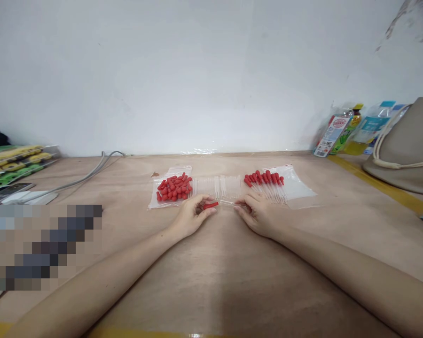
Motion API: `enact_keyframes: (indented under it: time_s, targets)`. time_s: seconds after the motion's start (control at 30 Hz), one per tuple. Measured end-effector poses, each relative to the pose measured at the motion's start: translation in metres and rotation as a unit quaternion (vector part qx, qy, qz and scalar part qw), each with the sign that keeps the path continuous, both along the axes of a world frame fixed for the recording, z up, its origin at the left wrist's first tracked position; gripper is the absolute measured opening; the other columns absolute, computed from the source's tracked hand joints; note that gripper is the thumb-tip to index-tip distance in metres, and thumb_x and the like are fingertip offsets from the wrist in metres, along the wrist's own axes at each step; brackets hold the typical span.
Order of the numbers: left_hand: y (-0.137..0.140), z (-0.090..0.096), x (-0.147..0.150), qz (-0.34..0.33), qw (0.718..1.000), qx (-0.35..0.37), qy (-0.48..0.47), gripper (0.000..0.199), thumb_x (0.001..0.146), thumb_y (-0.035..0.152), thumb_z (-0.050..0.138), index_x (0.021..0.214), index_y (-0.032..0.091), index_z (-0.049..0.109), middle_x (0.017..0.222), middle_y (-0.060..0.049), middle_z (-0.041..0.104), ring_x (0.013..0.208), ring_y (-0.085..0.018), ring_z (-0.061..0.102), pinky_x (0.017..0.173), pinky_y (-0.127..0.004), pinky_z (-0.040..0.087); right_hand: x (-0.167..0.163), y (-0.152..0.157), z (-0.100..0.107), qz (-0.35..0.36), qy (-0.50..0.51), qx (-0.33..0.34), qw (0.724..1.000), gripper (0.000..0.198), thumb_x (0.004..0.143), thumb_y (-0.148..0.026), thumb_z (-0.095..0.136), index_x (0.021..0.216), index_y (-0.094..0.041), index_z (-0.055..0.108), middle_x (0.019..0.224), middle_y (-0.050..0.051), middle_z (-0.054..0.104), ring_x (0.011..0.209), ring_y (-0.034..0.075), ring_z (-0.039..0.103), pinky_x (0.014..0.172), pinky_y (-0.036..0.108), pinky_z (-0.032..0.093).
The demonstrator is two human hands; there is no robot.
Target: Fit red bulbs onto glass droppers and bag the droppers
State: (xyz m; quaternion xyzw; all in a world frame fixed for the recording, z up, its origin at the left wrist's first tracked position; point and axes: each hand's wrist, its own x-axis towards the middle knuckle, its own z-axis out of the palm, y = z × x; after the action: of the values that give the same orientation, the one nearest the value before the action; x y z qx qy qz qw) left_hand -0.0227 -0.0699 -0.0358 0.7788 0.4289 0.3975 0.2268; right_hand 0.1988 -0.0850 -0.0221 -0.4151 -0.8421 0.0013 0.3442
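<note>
Left hand (192,217), centre of frame: thumb and fingers pinching one red rubber bulb (210,205), its narrow end pointing right.

Right hand (259,213), just right of centre: thumb and fingertips pinching one clear tube (228,203), its free end pointing left, just beside the bulb; whether the two touch cannot be told.

Beyond the hands, centre: a row of loose clear tubes (216,186), laid side by side, lengthwise up the frame.

Left of the row: a heap of red bulbs (174,188), on a clear plastic bag (181,170).

Right of the row: a group of droppers (269,180), red bulbs on clear stems, bulb ends toward the top of the frame; beside them, a second plastic bag (300,185), flat.

Left edge, mid-height: stacked yellow and green packs (17,162); a grey cable (88,174) running right from near them.

Right side, above mid-height: a leaning carton (333,134), a blue-capped bottle (375,124) and a grey-beige bag (407,145) with a pale cord.

Beneath all: a wood-patterned tabletop (211,277), meeting a pale wall (197,70) across the upper frame.
</note>
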Motion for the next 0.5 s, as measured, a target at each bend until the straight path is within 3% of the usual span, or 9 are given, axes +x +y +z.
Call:
enact_keyframes:
  time_s: [0.17, 0.33, 0.5]
  targets:
    - [-0.003, 0.006, 0.002, -0.022, 0.997, 0.059, 0.054, 0.019, 0.082, 0.031, 0.056, 0.094, 0.02, 0.065, 0.087, -0.004, 0.064, 0.078, -0.015, 0.059, 0.07, -0.027, 0.046, -0.002, 0.001, -0.003, 0.023, -0.012, 0.008, 1.0, 0.017, 0.086, -0.027, 0.044, 0.083, -0.018, 0.058, 0.076, 0.004, 0.061, 0.07, 0.014, 0.052, 0.073, 0.029, 0.036]
    - [-0.005, 0.008, 0.003, -0.031, 0.996, 0.075, 0.05, 0.017, 0.083, 0.028, 0.054, 0.089, 0.019, 0.067, 0.084, -0.004, 0.065, 0.075, -0.014, 0.059, 0.069, -0.026, 0.046, 0.002, 0.008, -0.012, 0.079, -0.011, 0.026, 0.996, 0.016, 0.086, -0.023, 0.044, 0.078, -0.017, 0.057, 0.072, 0.002, 0.06, 0.068, 0.012, 0.051, 0.076, 0.031, 0.033]
    - [-0.008, 0.009, 0.002, -0.081, 0.992, 0.085, 0.047, 0.016, 0.084, 0.024, 0.053, 0.088, 0.017, 0.067, 0.083, -0.004, 0.065, 0.075, -0.013, 0.059, 0.069, -0.024, 0.046, 0.006, 0.016, -0.017, 0.122, -0.008, 0.025, 0.992, 0.016, 0.087, -0.023, 0.045, 0.081, -0.019, 0.06, 0.075, 0.001, 0.061, 0.069, 0.011, 0.053, 0.08, 0.033, 0.029]
